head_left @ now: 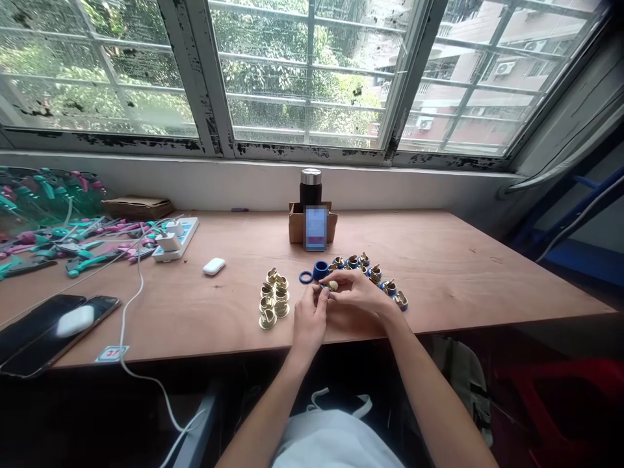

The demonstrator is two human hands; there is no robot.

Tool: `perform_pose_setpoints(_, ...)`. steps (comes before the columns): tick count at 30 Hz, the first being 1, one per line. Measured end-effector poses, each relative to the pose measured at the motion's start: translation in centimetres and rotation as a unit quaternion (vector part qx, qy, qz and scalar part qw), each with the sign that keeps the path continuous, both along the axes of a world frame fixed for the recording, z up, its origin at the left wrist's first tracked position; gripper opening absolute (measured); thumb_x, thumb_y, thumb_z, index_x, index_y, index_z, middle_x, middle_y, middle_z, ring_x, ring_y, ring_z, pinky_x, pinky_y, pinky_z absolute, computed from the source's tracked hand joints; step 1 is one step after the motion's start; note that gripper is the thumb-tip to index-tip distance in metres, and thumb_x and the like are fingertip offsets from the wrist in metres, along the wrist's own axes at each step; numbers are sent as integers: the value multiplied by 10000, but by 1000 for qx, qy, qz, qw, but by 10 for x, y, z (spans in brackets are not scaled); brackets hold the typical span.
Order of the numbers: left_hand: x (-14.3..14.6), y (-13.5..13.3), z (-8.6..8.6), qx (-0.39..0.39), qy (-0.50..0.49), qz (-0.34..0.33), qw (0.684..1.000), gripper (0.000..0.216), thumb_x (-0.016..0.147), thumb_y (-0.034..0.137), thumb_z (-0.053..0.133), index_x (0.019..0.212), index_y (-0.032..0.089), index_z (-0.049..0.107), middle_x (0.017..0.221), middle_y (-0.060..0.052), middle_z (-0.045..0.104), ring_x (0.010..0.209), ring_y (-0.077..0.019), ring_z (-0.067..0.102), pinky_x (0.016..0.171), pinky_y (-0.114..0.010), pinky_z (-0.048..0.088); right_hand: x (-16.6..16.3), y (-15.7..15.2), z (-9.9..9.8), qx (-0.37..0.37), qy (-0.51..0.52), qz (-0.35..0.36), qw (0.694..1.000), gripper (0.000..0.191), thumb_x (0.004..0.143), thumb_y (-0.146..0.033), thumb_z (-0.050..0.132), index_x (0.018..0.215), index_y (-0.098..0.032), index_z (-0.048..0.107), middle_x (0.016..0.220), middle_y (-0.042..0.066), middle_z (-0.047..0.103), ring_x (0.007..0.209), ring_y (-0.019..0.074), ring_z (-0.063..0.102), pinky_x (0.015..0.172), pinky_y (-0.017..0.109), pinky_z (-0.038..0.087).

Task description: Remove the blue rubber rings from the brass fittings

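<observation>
Clamping a brass fitting (333, 285) between both hands' fingers (322, 294), blue ring (305, 277) beside, fittings (273, 300) around

Shiny brass fittings (268, 319), matt blue plastic rings (305, 277), smooth pale plywood table (463, 273), polished steel flask cap (311, 176), rough brown cardboard box (295, 224), glossy white plastic earbud case (214, 266), white plastic power strip (188, 229), glossy black phone (34, 331)

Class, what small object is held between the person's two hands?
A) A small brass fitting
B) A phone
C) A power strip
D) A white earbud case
A. A small brass fitting shows at the fingertips of the left hand and right hand, matching the brass fittings set out nearby.
</observation>
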State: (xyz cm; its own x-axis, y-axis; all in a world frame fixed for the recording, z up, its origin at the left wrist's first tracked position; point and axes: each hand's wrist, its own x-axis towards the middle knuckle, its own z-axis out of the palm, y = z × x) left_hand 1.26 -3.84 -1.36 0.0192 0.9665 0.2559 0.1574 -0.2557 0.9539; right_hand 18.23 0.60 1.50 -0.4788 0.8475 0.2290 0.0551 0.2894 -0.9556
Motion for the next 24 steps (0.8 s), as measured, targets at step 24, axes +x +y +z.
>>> perform_pose_setpoints(24,1,0,-2,-11,21,2,1000,292,1008,489,549,995,213,644,981,-77,780,873,-243,740,730,-296,517,-10,0,-4,137,-141,-59,979,286,809,-164,600,1087,-205,653,903,1,640,681,125,493,616,238,415)
